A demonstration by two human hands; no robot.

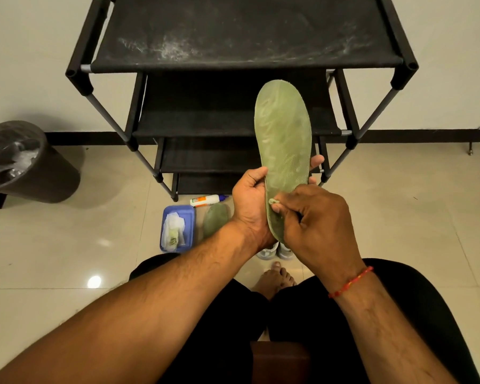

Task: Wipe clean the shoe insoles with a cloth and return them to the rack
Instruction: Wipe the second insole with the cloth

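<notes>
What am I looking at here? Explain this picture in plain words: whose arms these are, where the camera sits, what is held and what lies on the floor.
There is no machine here. The camera is worn on a person's head and looks down, so the two arms reaching in from the bottom are that person's own. They appear to be seated, knees and a bare foot below.

The left hand grips a green insole near its heel end, holding it upright. The right hand pinches a small pale wad against the insole's lower part, apparently rubbing it.

Behind stands a black shoe rack; its top shelf looks dusty. On the tiled floor lie a second insole, a blue tray holding whitish wipes, a white bottle on its side, and partly hidden pale shoes. A dark bin stands at left.
</notes>
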